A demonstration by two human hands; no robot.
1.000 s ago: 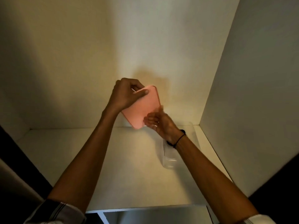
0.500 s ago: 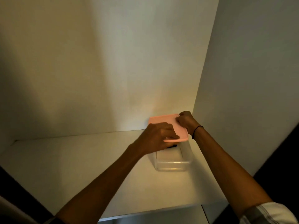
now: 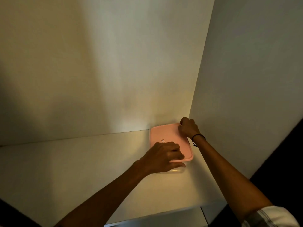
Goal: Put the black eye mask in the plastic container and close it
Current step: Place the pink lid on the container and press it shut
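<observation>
A pink lid (image 3: 168, 136) lies flat on top of the clear plastic container (image 3: 177, 170), which stands on the white shelf (image 3: 82, 161) near the right back corner. Only a thin strip of the container's front shows below the lid. My left hand (image 3: 162, 157) grips the lid's near edge, fingers on top and thumb under the rim. At the lid's far right corner my right hand (image 3: 187, 128) presses down with curled fingers. The black eye mask is hidden from view.
The shelf sits in a white alcove, with a back wall (image 3: 114, 71) and a right side wall (image 3: 246, 79) close to the container. The shelf's front edge (image 3: 155, 213) runs below my arms.
The pink lid went from tilted in the air in my hands to lying level on the container. Both hands came down with it to its edges.
</observation>
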